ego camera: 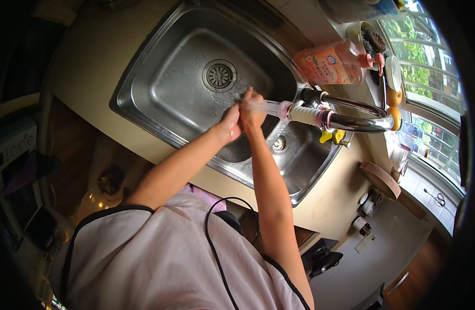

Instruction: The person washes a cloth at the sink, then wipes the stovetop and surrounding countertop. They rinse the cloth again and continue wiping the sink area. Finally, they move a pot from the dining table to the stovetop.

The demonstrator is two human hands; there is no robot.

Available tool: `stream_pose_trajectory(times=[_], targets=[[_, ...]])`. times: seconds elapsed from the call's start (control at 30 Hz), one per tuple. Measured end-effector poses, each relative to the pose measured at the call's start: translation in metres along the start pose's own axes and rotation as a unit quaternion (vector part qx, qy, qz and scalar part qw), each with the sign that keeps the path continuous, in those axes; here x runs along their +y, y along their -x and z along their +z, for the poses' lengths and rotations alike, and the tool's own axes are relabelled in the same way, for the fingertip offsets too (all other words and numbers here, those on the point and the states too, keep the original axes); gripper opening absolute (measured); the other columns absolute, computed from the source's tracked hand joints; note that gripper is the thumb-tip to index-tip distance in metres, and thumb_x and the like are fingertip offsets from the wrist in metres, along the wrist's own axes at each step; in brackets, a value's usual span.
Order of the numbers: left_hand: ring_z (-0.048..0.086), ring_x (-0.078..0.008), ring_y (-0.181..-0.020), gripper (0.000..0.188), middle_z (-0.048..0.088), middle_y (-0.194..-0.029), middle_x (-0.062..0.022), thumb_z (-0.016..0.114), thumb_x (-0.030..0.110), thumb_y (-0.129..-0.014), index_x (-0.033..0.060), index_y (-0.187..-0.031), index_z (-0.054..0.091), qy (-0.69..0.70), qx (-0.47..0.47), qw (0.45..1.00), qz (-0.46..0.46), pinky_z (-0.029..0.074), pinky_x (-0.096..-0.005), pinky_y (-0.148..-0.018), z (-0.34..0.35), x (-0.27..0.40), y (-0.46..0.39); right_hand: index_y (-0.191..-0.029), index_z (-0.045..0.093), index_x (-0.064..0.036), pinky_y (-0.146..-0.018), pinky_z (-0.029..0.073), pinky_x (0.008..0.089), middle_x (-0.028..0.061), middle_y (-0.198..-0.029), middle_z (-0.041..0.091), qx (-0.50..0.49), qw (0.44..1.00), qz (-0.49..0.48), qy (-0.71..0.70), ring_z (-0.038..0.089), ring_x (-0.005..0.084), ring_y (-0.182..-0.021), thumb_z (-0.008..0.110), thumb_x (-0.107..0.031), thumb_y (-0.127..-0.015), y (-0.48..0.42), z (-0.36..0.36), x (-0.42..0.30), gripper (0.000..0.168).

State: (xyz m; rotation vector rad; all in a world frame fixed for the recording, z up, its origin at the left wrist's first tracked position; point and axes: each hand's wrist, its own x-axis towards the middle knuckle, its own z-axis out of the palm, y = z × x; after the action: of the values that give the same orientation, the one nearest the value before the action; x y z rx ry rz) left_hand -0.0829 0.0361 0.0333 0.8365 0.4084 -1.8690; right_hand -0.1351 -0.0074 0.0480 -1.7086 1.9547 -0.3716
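Observation:
Over the large basin of a stainless steel sink (176, 58), my left hand (232, 123) and my right hand (254, 111) press together, wet. Water (269, 107) streams onto my right hand from a ribbed white extension nozzle (304, 114) on the curved chrome faucet (361, 122). No object shows in either hand. My fingers overlap and are partly hidden by spray, so how far they are closed is unclear. Beyond my hands lies the round basin drain (219, 76), with splashed water around it.
A pink pump bottle of dish soap (330, 64) stands behind the faucet. Yellow sponges (334, 136) lie by the small basin (305, 161). A round wooden cutting board (379, 180) leans near the window sill. A black cable (213, 248) hangs across my shirt.

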Motion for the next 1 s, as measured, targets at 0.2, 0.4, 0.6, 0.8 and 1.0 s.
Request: stream_pose_trajectory(times=[0.2, 0.4, 0.6, 0.8, 1.0], targets=[[0.057, -0.0206, -0.105, 0.038, 0.059, -0.113, -0.0092, 0.037, 0.037, -0.099, 0.0064, -0.115, 0.054, -0.022, -0.012, 1.000, 0.007, 0.046, -0.0355, -0.090, -0.012, 0.011, -0.008, -0.089, 0.067, -0.004, -0.074, 0.047, 0.0505, 0.0237, -0.081, 0.064, -0.036, 0.999, 0.006, 0.040, 0.062, 0.0433, -0.081, 0.035, -0.047, -0.095, -0.002, 0.000, -0.007, 0.055], [0.052, -0.0184, -0.114, 0.048, 0.056, -0.122, -0.0036, 0.030, 0.045, -0.100, 0.0087, -0.124, 0.050, -0.017, 0.055, 0.992, 0.112, 0.042, -0.0388, -0.097, -0.030, 0.024, -0.012, -0.095, 0.052, 0.002, -0.064, 0.049, 0.0421, 0.0248, -0.080, 0.062, 0.079, 0.992, 0.032, -0.089, 0.063, 0.0347, -0.073, 0.050, -0.043, -0.093, -0.034, 0.001, 0.020, 0.045], [0.058, -0.0223, -0.079, 0.042, 0.059, -0.082, -0.0028, 0.038, 0.049, -0.095, 0.0111, -0.097, 0.057, 0.007, -0.136, 0.988, 0.073, 0.049, -0.0368, -0.073, -0.038, 0.016, -0.025, -0.115, 0.046, 0.004, -0.087, 0.044, 0.0450, 0.0253, -0.101, 0.059, 0.043, 0.967, -0.084, -0.237, 0.057, 0.0408, -0.099, 0.062, -0.022, -0.086, 0.025, 0.038, 0.001, 0.042], [0.056, -0.0145, -0.079, 0.025, 0.058, -0.081, -0.0001, 0.047, 0.034, -0.096, 0.0124, -0.086, 0.055, -0.003, 0.013, 0.999, 0.042, 0.048, -0.0294, -0.073, -0.028, 0.028, -0.029, -0.100, 0.059, 0.002, -0.069, 0.047, 0.0477, 0.0278, -0.081, 0.062, 0.025, 0.991, -0.051, -0.117, 0.061, 0.0457, -0.078, 0.052, -0.024, -0.092, 0.049, 0.016, -0.019, 0.028], [0.057, -0.0150, -0.094, 0.027, 0.061, -0.107, -0.0029, 0.040, 0.028, -0.099, 0.0101, -0.109, 0.058, 0.032, -0.004, 0.996, 0.085, 0.048, -0.0324, -0.084, -0.008, -0.002, -0.011, -0.071, 0.065, 0.003, -0.067, 0.047, 0.0471, 0.0264, -0.071, 0.061, -0.019, 1.000, 0.008, -0.022, 0.062, 0.0426, -0.071, 0.047, -0.037, -0.092, -0.016, 0.001, 0.005, 0.048]])
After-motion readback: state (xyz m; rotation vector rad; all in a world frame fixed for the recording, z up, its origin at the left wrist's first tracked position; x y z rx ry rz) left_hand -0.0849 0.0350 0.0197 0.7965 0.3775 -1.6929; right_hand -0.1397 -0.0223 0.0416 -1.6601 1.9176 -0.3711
